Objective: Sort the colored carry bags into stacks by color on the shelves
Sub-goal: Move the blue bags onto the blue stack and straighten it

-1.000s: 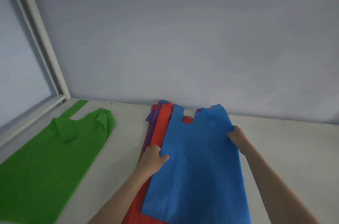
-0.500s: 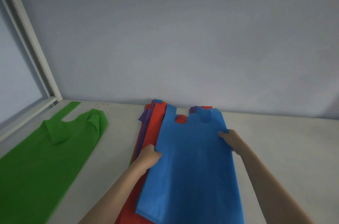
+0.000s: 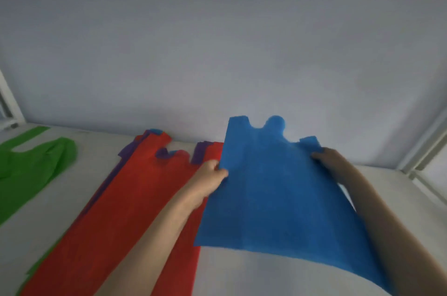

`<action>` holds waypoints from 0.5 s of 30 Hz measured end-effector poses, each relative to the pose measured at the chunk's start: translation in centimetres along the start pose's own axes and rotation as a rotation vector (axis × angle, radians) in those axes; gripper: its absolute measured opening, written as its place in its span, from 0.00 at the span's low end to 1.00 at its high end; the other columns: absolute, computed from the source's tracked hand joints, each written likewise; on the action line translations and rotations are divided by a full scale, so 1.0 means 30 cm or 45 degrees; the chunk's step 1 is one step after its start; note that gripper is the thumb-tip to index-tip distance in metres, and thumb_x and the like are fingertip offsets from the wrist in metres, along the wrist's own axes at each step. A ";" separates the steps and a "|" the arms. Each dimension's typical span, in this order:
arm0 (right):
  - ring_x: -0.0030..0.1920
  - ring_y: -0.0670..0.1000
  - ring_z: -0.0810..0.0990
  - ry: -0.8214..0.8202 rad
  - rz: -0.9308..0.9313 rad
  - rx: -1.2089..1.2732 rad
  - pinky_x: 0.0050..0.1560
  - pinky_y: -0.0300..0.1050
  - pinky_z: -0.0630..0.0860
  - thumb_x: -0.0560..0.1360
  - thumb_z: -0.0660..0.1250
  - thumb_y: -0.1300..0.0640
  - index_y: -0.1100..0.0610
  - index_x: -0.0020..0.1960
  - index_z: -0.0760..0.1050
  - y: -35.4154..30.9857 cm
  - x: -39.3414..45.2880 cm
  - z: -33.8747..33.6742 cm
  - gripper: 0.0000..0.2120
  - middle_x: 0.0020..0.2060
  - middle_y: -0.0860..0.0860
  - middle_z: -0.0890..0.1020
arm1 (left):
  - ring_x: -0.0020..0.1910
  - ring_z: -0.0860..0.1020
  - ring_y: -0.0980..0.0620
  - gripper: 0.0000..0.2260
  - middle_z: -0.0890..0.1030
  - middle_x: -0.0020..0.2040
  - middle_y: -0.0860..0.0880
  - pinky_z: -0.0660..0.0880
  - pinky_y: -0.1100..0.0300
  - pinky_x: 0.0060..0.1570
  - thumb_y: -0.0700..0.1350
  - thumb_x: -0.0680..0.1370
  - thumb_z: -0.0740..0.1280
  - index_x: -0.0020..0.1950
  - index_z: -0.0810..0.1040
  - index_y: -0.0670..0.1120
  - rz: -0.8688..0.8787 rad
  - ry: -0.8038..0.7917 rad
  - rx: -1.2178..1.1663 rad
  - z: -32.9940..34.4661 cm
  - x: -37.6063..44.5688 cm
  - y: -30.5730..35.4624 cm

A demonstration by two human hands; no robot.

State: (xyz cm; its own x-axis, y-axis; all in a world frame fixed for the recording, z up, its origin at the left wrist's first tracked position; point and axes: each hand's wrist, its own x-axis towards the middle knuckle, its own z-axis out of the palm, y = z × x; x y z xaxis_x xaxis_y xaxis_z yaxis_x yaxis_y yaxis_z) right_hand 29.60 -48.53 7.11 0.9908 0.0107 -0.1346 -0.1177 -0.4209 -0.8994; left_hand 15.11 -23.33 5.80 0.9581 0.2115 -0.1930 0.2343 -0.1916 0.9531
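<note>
Both hands have the blue bag [image 3: 278,194] pinched by its side edges, left hand [image 3: 210,174] on one side, right hand [image 3: 331,162] on the other, so it hangs lifted just right of the mixed pile, red bag [image 3: 135,203] on top there. My guess: the floppy fabric could fold or drag a corner when it's laid down, making a messy stack. A green bag [image 3: 31,169] lies well apart on the left. It's a pale shelf [image 3: 266,276] against a plain grey-blue wall [image 3: 217,41], white frame posts at both sides.
</note>
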 end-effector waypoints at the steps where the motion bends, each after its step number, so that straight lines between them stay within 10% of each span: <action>1: 0.31 0.51 0.71 -0.037 0.059 -0.008 0.24 0.36 0.73 0.76 0.56 0.71 0.68 0.56 0.73 0.073 0.003 0.001 0.11 0.35 0.56 0.76 | 0.31 0.73 0.53 0.09 0.77 0.37 0.47 0.68 0.66 0.29 0.35 0.77 0.58 0.41 0.75 0.46 -0.071 -0.016 0.049 0.057 0.010 -0.068; 7: 0.47 0.56 0.73 -0.144 0.372 -0.087 0.35 0.43 0.68 0.75 0.57 0.72 0.66 0.54 0.72 0.365 0.057 0.001 0.10 0.47 0.59 0.75 | 0.35 0.76 0.47 0.08 0.78 0.36 0.46 0.63 0.60 0.29 0.41 0.76 0.58 0.38 0.73 0.43 -0.368 0.052 0.558 0.243 -0.012 -0.282; 11: 0.38 0.55 0.72 -0.146 0.355 -0.050 0.34 0.42 0.65 0.74 0.57 0.72 0.65 0.49 0.69 0.383 0.083 -0.018 0.07 0.39 0.57 0.74 | 0.27 0.67 0.54 0.12 0.71 0.31 0.48 0.60 0.60 0.25 0.39 0.76 0.57 0.32 0.67 0.43 -0.383 0.087 0.543 0.271 -0.018 -0.255; 15: 0.43 0.55 0.72 -0.116 0.331 -0.044 0.36 0.42 0.66 0.75 0.57 0.70 0.65 0.50 0.71 0.398 0.110 -0.022 0.07 0.43 0.59 0.74 | 0.56 0.77 0.37 0.14 0.78 0.56 0.32 0.63 0.58 0.35 0.39 0.77 0.58 0.55 0.74 0.29 -0.418 0.096 0.594 0.298 -0.012 -0.237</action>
State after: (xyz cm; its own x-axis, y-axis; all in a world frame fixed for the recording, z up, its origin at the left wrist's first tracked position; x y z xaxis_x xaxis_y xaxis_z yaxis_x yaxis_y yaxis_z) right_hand 31.52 -54.11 -3.79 0.9174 -0.0208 -0.3974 -0.3633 -0.4512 -0.8151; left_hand 14.57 -30.61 -3.00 0.8124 0.3961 -0.4279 0.5819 -0.5034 0.6388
